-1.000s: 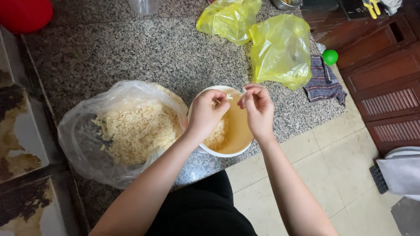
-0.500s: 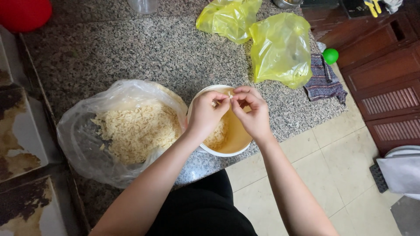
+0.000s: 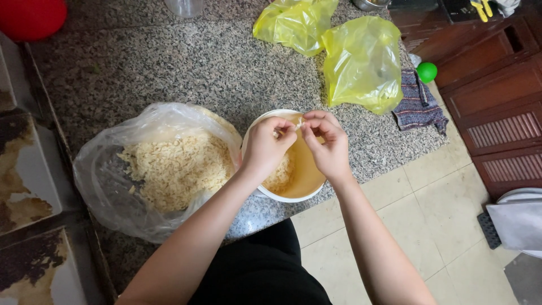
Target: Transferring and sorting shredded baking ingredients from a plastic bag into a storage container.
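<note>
Both hands are meeting over the white bowl (image 3: 265,195) at the edge of the counter (image 3: 169,68). The left hand (image 3: 265,148) and the right hand (image 3: 327,148) are pinching one tiny pale piece (image 3: 297,124) between their fingertips, just above the bowl. It is too small to see well, maybe a peeled clove. It is looking light and easy to crush, so a soft pinch at each end is best. The wrists are bending inward, with the elbows spreading wide. A clear bag (image 3: 113,169) of pale bits is sitting just beside the bowl.
</note>
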